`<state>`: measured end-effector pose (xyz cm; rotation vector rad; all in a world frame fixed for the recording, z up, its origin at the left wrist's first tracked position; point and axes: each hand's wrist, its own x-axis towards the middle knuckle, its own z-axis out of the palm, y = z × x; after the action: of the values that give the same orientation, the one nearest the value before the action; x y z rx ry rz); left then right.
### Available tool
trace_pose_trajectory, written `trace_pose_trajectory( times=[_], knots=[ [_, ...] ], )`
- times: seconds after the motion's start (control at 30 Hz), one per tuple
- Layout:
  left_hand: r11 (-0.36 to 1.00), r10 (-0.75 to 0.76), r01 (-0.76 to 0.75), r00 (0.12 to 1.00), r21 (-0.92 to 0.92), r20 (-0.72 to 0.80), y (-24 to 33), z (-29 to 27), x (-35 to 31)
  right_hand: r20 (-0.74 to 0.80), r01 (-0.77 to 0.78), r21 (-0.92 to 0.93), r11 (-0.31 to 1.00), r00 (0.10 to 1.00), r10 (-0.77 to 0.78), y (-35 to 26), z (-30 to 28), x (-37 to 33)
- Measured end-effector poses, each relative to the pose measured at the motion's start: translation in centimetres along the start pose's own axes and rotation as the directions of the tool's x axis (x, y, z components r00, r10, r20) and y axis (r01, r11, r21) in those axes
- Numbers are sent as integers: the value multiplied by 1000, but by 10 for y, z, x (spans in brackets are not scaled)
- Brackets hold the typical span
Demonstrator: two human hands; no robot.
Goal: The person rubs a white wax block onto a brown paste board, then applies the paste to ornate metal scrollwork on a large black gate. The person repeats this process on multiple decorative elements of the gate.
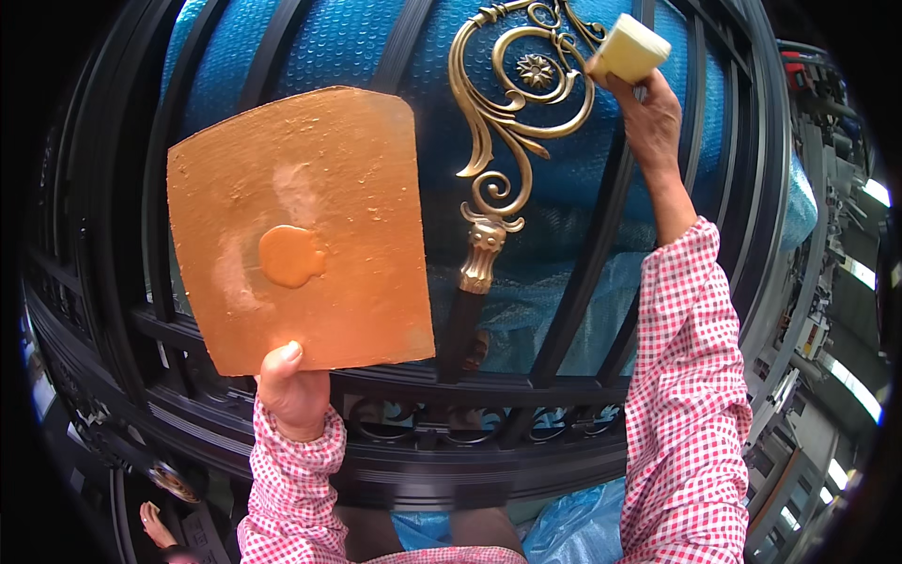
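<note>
My left hand grips the lower edge of a flat board, its thumb on top and its fingers hidden underneath. The board is coated orange-gold, and a wet puddle of orange-gold paint lies near its middle. At the upper right my right hand holds a pale yellow sponge block. The sponge is by the right side of a gold scroll ornament, which has curled leaves and a small flower. I cannot tell whether sponge and ornament touch. Below the scroll, a gold collar sits on a dark bar.
Dark metal bars of a gate or railing frame run around the ornament. Blue bubble wrap lies behind them. Blue plastic sheeting is at the bottom. Another person's hand shows at the lower left. A cluttered workshop lies to the right.
</note>
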<state>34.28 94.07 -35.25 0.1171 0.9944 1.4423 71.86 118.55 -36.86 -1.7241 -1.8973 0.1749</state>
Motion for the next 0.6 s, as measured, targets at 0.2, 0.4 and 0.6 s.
trace_pose_trajectory(
  times=[0.2, 0.4, 0.6],
  knots=[
    [1000, -19, 18, 1000, -18, -7, 0, -9, -3, 5, -23, -61, 998, 1000, 23, -8, -6, 1],
    [999, -22, 22, 1000, 23, -4, 1, -6, -4, 19, 281, -188, 941, 959, -283, -37, 26, 14],
    [999, -45, 46, 999, 14, -23, 3, -3, -3, 30, 270, -150, 951, 963, -269, -41, 26, 17]
  ],
)
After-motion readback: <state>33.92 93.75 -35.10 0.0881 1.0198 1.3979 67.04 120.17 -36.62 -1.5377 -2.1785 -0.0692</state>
